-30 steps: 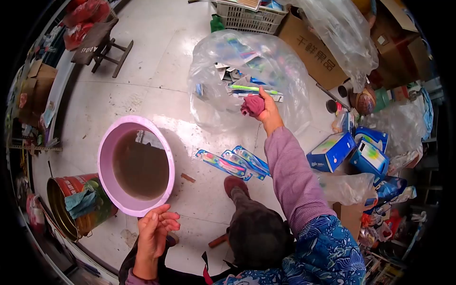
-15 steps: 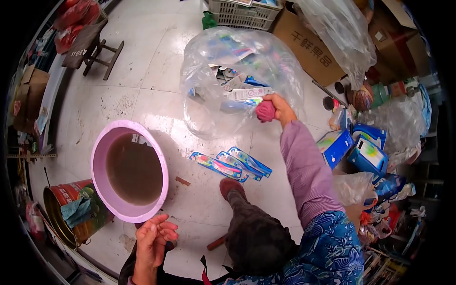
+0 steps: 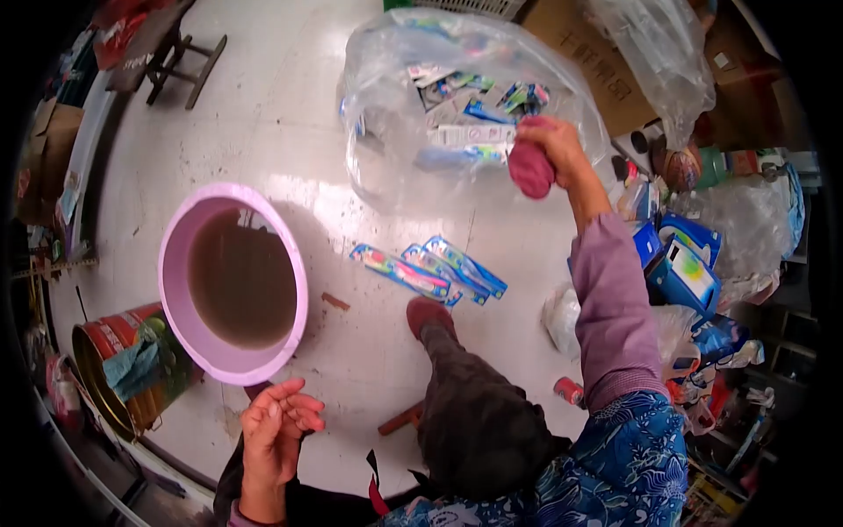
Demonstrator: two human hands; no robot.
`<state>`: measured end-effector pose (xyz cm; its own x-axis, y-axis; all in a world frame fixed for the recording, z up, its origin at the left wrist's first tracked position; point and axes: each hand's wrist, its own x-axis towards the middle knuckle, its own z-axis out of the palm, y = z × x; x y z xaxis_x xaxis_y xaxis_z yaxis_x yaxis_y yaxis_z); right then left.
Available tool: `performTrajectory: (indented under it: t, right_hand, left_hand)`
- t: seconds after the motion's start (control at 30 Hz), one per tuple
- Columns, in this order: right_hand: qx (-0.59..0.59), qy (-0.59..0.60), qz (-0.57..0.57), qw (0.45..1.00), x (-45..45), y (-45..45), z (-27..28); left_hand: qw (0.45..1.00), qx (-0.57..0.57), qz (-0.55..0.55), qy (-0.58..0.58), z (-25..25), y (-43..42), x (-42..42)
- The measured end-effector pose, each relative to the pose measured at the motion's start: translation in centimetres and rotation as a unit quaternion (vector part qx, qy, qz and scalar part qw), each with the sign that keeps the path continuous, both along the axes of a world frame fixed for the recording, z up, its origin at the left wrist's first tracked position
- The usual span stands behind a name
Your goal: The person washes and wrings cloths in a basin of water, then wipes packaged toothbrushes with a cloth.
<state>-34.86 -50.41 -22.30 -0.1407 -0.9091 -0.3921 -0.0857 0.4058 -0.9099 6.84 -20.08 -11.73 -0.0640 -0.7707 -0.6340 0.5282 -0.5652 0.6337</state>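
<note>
My right hand is closed around a bunched pink cloth, over the right side of a large clear plastic bag. Packaged toothbrushes lie jumbled in the bag's opening. A long white package ends right by my right fingers; whether they grip it too I cannot tell. My left hand holds nothing, its fingers loosely curled and apart, just below the rim of a pink basin of murky water. Several toothbrush packs in blue and pink lie on the floor beyond my shoe.
Left of the basin stands a red and green tin with a teal rag over it. A folding stool is at upper left. Cardboard boxes stand at upper right. Blue boxes and plastic bags crowd the right side.
My right hand has moved right and slightly up with the pink cloth. The bag's opening is wider, showing more toothbrush packs. My left hand has barely moved; the view has shifted.
</note>
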Motion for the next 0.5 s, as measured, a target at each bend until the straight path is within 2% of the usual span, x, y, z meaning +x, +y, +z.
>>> performTrajectory:
  t: [0.03, 0.07, 0.13, 0.2, 0.23, 0.27, 0.33, 0.43, 0.5]
  right_hand:
    - [0.050, 0.041, 0.041, 0.997, 1.1, 2.6, 0.0]
    - [0.017, 0.099, 0.125, 0.987, 1.0, 5.3, -2.8]
    - [0.054, 0.224, 0.246, 0.941, 2.2, 10.3, -6.6]
    - [0.125, 0.337, 0.243, 0.901, 2.9, 14.9, -11.6]
    - [0.169, 0.360, 0.251, 0.882, 3.3, 16.4, -12.3]
    - [0.188, 0.431, 0.256, 0.844, 3.7, 17.8, -13.1]
    - [0.158, 0.499, 0.224, 0.822, 3.6, 20.0, -16.1]
    - [0.183, 0.521, 0.240, 0.798, 3.2, 21.5, -17.6]
    - [0.179, 0.520, 0.220, 0.806, 3.2, 21.9, -18.7]
  left_hand:
    - [1.000, 0.004, 0.002, 0.000, 0.0, 0.1, 0.0]
    - [1.000, 0.004, 0.004, 0.001, -0.1, 0.0, 0.0]
    - [1.000, 0.007, 0.004, 0.001, 0.0, -0.1, -0.2]
    - [1.000, 0.003, -0.005, -0.007, 0.1, -0.1, -0.2]
    - [1.000, 0.004, -0.008, -0.013, 0.1, -0.2, -0.3]
    - [1.000, 0.008, -0.007, -0.015, 0.1, -0.2, -0.3]
    - [1.000, -0.005, -0.011, -0.015, -0.1, 0.0, -0.3]
    - [1.000, 0.005, -0.009, -0.018, -0.1, -0.1, -0.4]
    - [0.999, 0.016, -0.010, -0.039, 0.1, -0.4, -0.6]
